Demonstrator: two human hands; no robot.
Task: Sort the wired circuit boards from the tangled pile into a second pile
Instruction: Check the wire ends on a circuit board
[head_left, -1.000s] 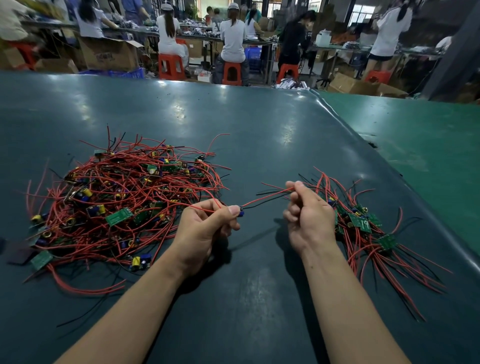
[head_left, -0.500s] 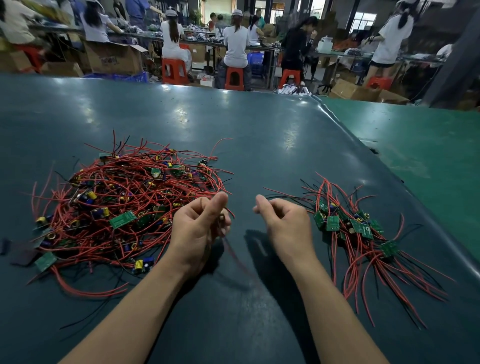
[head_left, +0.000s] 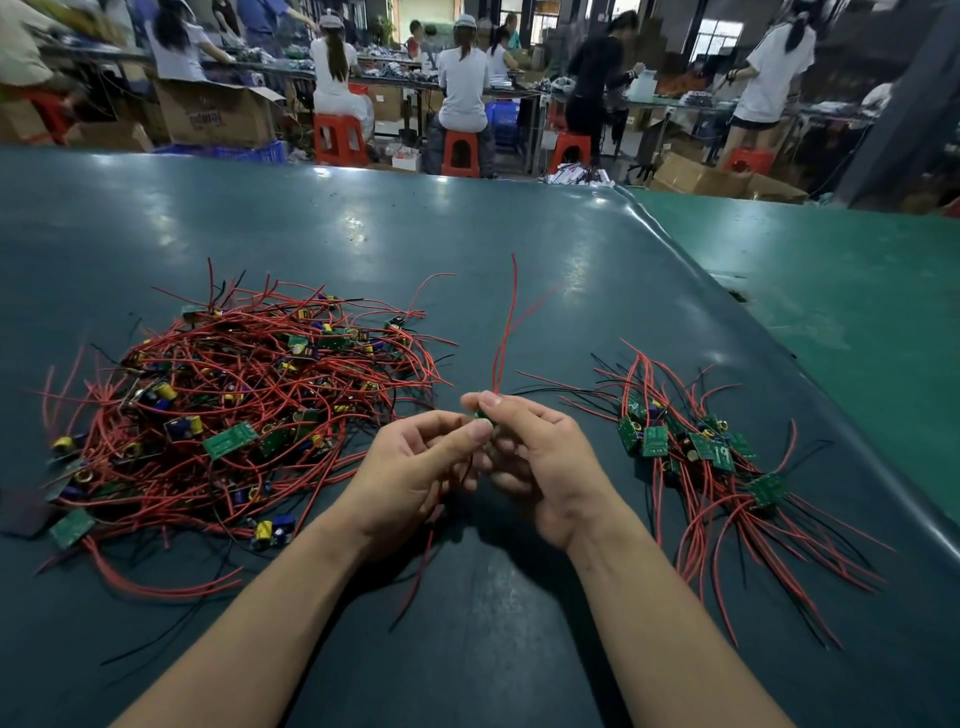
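Observation:
A big tangled pile (head_left: 244, 410) of small green circuit boards with red and black wires lies on the left of the dark table. A smaller pile (head_left: 696, 452) lies on the right, its wires fanned toward me. Between them my left hand (head_left: 410, 478) and my right hand (head_left: 535, 462) meet above the table and both pinch one small green board (head_left: 485, 415), mostly hidden by my fingers. Its red wires (head_left: 506, 332) stick up from my fingertips, and more wires hang below my hands.
The dark green table (head_left: 467, 249) stretches far ahead. A lighter green table (head_left: 857, 291) adjoins it on the right. Beyond the far edge several people sit on red stools (head_left: 340, 137) at benches among cardboard boxes (head_left: 218, 117).
My hands, apart half a second ago, have come together in the middle. They now hold a board whose red wires point up. The right pile gained the board held a second ago.

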